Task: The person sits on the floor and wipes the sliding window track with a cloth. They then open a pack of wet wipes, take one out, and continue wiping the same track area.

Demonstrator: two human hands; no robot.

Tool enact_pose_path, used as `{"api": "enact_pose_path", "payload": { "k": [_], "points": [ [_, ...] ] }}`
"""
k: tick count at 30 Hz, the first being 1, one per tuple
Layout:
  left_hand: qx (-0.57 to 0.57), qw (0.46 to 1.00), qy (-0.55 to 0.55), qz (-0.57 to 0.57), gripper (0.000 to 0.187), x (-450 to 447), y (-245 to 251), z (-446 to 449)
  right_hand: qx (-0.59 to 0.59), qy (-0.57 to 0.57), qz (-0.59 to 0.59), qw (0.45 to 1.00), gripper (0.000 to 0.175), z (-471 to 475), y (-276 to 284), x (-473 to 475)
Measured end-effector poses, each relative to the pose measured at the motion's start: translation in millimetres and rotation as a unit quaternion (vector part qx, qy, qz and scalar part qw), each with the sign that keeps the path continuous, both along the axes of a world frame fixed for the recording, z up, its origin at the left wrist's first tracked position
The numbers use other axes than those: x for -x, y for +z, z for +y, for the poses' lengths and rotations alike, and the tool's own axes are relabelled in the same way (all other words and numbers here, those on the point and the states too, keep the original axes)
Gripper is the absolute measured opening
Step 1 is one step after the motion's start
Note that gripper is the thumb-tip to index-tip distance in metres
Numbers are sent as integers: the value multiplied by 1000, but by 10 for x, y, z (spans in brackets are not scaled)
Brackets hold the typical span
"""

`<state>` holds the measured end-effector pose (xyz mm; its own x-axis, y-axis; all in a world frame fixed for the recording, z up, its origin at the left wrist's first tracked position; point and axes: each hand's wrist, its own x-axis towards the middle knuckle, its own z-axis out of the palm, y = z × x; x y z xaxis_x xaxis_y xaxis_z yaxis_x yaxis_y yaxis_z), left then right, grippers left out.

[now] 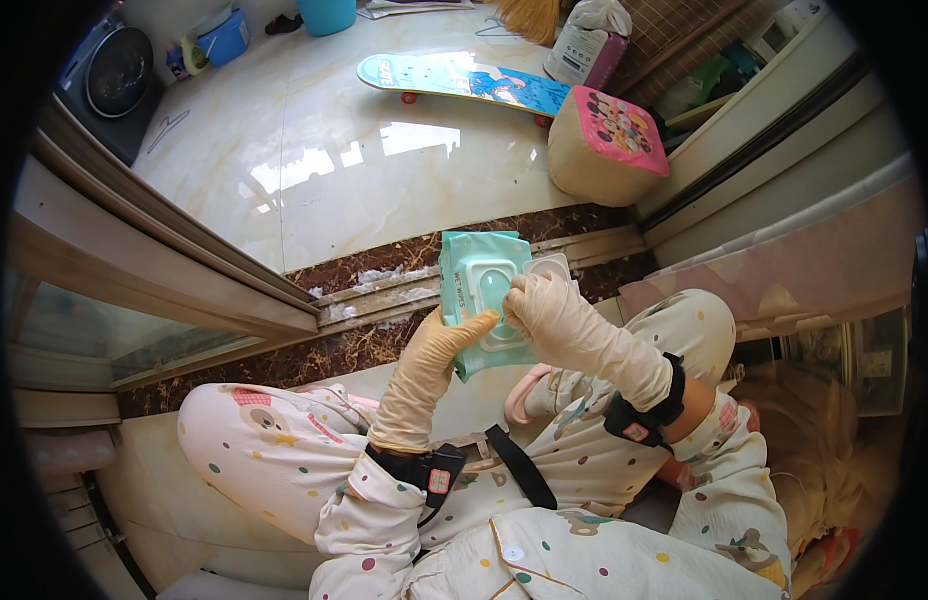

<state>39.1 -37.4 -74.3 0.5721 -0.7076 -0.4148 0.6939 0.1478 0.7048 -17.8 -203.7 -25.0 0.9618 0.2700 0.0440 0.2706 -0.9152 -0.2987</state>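
A mint-green pack of wet wipes [482,255] is held up over the sliding-door track [404,289]. Its white plastic lid [548,266] is flipped up on the right side. My left hand [426,367], in a pale latex-type glove, grips the pack's lower left, with the thumb across the front by the oval opening. My right hand [550,315], gloved too, is curled at the right edge of the opening, in front of the lid; whether its fingertips pinch the film or a wipe cannot be told. White crumbly bits lie in the track.
Beyond the track, a blue skateboard [464,81] stands on the tiled floor beside a pink-topped stool [602,150]. A washing machine [115,75] is at the far left. The glass door's frame [171,262] is on the left, a pink curtain [794,255] on the right.
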Motion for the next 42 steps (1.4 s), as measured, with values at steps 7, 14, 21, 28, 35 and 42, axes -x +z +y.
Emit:
{"api": "enact_pose_path", "payload": {
  "k": [7, 14, 21, 28, 35, 42],
  "points": [
    [-18, 1000, -2, -20, 39, 23, -3, 22, -35, -36, 24, 998, 7, 27, -31, 19],
    [-33, 999, 38, -17, 38, 57, -147, -10, -107, -15, 60, 992, 12, -1, 15, 17],
    [-38, 999, 23, -10, 40, 60, -127, -6, -13, 12, 20, 1000, 13, 14, -12, 6],
    [-4, 1000, -15, -24, 45, 17, -15, 18, -56, -33, -49, 997, 13, -8, -45, -8],
    [-24, 992, -88, -86, 50, 47, 6, 40, -126, -155, -38, 979, 15, -81, 21, -37],
    [-80, 990, -64, -96, 42, 63, -11, -33, -180, -121, 17, 976, 11, -22, 23, -19]
  ]
}}
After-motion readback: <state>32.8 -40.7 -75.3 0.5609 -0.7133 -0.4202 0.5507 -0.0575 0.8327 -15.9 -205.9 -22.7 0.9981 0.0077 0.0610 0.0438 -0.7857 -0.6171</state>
